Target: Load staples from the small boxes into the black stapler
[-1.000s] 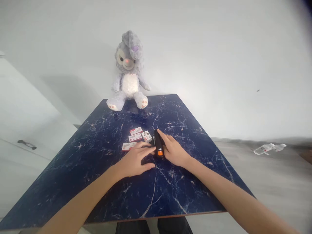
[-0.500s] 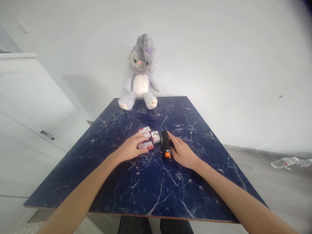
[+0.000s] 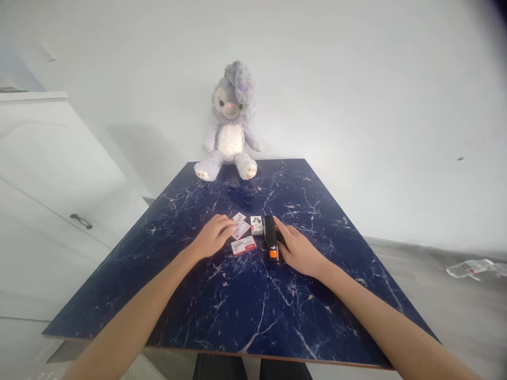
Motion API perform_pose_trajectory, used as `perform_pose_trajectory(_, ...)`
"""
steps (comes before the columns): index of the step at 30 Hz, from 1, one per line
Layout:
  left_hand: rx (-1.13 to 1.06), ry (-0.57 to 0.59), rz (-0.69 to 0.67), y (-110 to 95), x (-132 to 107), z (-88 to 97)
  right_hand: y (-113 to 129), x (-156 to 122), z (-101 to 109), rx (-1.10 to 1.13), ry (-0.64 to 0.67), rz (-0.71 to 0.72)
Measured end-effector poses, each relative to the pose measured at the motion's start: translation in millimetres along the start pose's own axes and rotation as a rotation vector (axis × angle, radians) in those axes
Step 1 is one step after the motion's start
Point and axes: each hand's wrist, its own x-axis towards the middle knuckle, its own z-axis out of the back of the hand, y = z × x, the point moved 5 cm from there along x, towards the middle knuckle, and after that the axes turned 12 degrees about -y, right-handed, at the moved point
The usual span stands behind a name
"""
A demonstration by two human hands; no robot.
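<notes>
left hand (image 3: 214, 236): loosely curled, fingertips at middle box (image 3: 241, 230) | right hand (image 3: 299, 248): half-spread, against stapler (image 3: 270, 232)

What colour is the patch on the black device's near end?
The patch is orange, best seen in the head view.

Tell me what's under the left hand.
The left hand is over the blue table, with its fingertips at the left sides of the far box and the middle box. Anything directly beneath the palm and curled fingers is covered and cannot be seen.
</notes>
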Motion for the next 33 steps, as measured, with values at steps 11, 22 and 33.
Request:
perform_pose_trajectory(11, -0.037, -0.079, -0.028, -11, -4, -2.9, 0, 0, 2, 0.012, 0.006, 0.001)
perform_pose_trajectory(22, -0.138, 0.240, -0.056, -8, -8, 4.4, 1, 0, 4, 0.003, 0.000, 0.027)
perform_pose_trajectory(33, -0.143, 0.103, 0.110, -30, -3, 11.1, 3, 0, 6, -0.028, 0.002, 0.041)
